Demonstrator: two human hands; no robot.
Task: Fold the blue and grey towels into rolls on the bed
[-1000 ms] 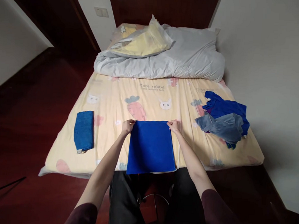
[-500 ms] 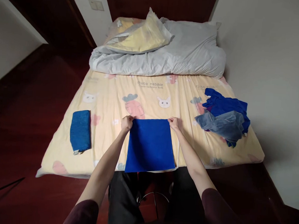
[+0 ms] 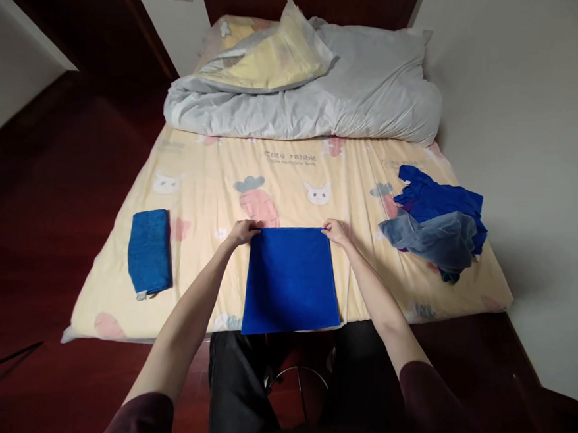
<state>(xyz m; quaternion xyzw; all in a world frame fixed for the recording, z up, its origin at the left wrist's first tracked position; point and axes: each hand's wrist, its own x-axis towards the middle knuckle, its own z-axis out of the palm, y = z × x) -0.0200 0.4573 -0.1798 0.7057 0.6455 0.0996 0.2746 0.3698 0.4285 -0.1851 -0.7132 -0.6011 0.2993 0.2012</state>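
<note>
Bed [image 3: 207,178] under blue cloth [image 3: 295,276], long axis fore-aft

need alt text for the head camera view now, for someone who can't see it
A person's left hand and right hand pinch the far corners of a blue cloth spread at the near edge of a patterned bed. A folded teal cloth lies to the left, a rumpled fabric pile to the right.

Left hand [image 3: 243,232], at the 11 o'clock corner of the blue cloth [image 3: 293,279]: now flatter, wrist swung outward toward 9 o'clock.
</note>
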